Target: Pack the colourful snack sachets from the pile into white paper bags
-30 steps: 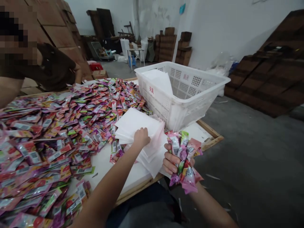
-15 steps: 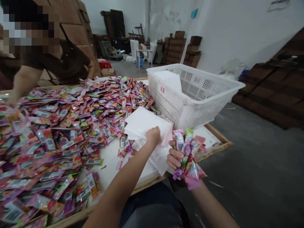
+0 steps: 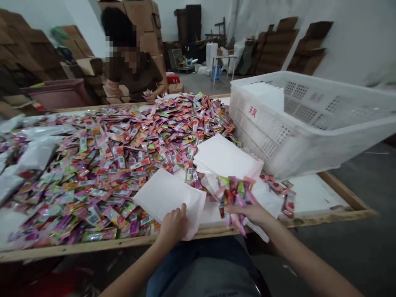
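My left hand pinches the lower edge of a flat white bag, which lies tilted over the near side of the packet pile. In my right hand is a bunch of small colourful snack packets, held above the table's front edge beside that bag. Behind the bunch rests a stack of flat white bags, close against the white basket. A large heap of the same pink, purple and green packets spreads across the table to the left.
The table has a wooden rim. Filled white bags lie at far left. Several loose packets sit near the right corner. Across the table a person holds packets. Cardboard boxes are piled behind.
My left hand has drawn a white bag off the stack and leftward. The bunch in my right hand has turned toward it. My view has swung left, showing more of the co-worker.
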The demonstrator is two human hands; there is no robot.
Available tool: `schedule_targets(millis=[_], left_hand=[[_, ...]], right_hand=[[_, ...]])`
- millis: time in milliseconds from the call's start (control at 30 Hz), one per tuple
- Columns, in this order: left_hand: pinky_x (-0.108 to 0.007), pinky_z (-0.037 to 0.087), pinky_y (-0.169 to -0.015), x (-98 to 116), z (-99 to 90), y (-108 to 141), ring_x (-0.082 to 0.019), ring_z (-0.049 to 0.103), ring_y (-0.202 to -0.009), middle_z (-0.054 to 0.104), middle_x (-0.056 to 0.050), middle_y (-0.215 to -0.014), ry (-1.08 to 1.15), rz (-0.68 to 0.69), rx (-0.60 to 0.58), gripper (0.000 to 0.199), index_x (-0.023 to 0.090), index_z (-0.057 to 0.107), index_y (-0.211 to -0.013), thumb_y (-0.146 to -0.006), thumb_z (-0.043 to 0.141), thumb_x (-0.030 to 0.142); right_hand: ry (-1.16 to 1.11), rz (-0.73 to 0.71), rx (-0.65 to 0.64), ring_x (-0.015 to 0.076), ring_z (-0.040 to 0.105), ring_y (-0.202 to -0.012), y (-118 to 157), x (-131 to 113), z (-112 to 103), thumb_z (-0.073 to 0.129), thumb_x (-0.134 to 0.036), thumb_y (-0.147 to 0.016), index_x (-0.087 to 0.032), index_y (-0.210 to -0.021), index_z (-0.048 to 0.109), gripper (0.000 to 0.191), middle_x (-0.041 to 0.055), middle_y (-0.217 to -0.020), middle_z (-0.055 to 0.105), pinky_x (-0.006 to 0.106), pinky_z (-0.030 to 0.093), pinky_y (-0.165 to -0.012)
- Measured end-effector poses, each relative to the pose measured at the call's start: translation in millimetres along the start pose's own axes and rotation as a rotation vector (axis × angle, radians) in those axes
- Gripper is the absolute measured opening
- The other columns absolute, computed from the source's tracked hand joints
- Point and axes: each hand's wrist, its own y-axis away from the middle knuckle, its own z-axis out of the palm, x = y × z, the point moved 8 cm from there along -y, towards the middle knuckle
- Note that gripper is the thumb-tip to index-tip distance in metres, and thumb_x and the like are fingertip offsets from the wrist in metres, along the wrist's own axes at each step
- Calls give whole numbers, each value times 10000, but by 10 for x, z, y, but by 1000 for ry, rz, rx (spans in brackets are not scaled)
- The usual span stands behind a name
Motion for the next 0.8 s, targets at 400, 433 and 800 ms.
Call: schedule_targets(millis=[400, 433, 800], left_hand=[[-279, 440, -712, -305, 59, -178, -180, 570, -755, 616, -49, -739, 1044, 14, 337, 242, 179, 529, -720, -820, 361, 321], [-264, 434, -675, -317, 94, -188, -170, 557, -712, 600, -33, -694, 1100, -15, 353, 266, 183, 501, -666, -817, 365, 354], [-227, 384, -589, -257, 95, -227, -130, 513, -621, 585, 1, -652, 1061, -107, 396, 247, 164, 552, -716, -815, 352, 269]], right_hand=[[691, -184, 12, 229, 585, -944, -513, 116, 646, 728, -292, -540, -219, -955, 596, 442, 18, -981, 648, 358, 447, -843], [820, -151, 37, 232, 591, -928, -533, 165, 637, 713, -260, -545, -221, -976, 589, 450, 22, -976, 649, 347, 454, -819], [1538, -446, -252, 292, 485, -1044, -482, 366, 956, 587, -239, -686, -83, -1299, 359, 673, 181, -1158, 527, 419, 376, -906]])
